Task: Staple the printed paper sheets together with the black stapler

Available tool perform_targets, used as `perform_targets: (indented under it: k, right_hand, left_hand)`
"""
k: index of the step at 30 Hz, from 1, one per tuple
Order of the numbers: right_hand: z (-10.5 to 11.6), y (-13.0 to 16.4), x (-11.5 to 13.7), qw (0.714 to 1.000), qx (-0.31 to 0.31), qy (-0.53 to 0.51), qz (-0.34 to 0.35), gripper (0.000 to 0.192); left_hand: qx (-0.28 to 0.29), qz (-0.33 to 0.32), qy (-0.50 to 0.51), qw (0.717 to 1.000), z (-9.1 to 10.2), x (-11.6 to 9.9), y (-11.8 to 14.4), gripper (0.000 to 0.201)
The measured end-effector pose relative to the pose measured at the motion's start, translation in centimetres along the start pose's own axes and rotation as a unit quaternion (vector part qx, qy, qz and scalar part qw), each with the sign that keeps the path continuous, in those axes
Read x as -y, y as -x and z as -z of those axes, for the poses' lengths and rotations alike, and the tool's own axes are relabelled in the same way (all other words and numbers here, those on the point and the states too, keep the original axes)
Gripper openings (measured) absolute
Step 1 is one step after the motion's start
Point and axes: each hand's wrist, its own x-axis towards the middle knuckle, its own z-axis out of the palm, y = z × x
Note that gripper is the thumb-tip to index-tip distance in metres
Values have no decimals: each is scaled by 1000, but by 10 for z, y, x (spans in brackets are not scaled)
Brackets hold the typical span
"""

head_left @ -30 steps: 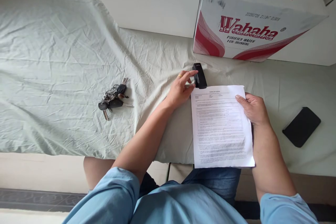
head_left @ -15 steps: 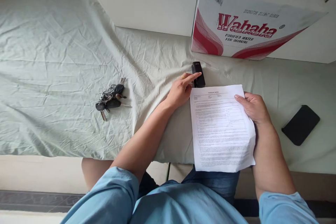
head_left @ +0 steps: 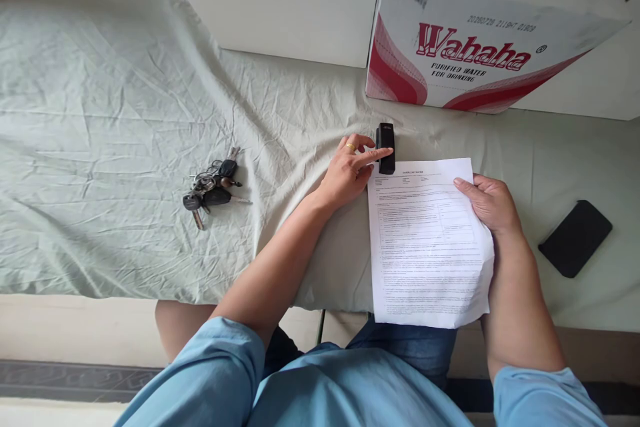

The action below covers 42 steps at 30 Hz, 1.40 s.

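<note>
A black stapler (head_left: 385, 149) lies at the top edge of a printed sheet of paper (head_left: 427, 250), its near end overlapping that edge. My left hand (head_left: 349, 172) grips the stapler from the left, with the index finger stretched across its top. Its thumb is close to the sheet's upper left corner. On the other side, my right hand (head_left: 493, 203) pinches the sheet's upper right edge, thumb on top and fingers hidden beneath. The lower part of the sheet hangs over the table's front edge above my lap and curls at the right.
A bunch of keys (head_left: 214, 185) lies on the green cloth (head_left: 125, 113) to the left. To the right rests a black phone-like slab (head_left: 575, 238). A white and red Wahaha water carton (head_left: 480, 47) stands at the back, behind the stapler.
The stapler has shifted right and slightly towards me with my left hand, and now overlaps the sheet's top edge. My right hand and the sheet have moved a little to the right.
</note>
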Motion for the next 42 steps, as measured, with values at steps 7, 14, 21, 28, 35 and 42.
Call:
perform_targets:
  k: [7, 14, 21, 28, 35, 42]
  right_hand:
    - [3, 0, -2, 1000, 2, 14, 6, 47]
    - [5, 1, 0, 999, 2, 28, -18, 48]
    - [9, -3, -5, 1000, 6, 10, -19, 47]
    - [7, -3, -9, 999, 6, -26, -33, 54]
    - [-1, 7, 2, 994, 63, -90, -21, 62]
    - [6, 20, 0, 981, 163, -89, -50, 47]
  left_hand:
    - [-15, 21, -111, 993, -9, -7, 7, 65]
    - [-21, -7, -88, 996, -13, -6, 11, 56]
    - [-35, 12, -32, 999, -13, -4, 9, 48]
    - [-5, 72, -101, 992, -13, -23, 11, 44]
    - [-9, 84, -28, 996, -13, -23, 10, 48]
    - [-74, 114, 275, 952, -8, -13, 9, 71]
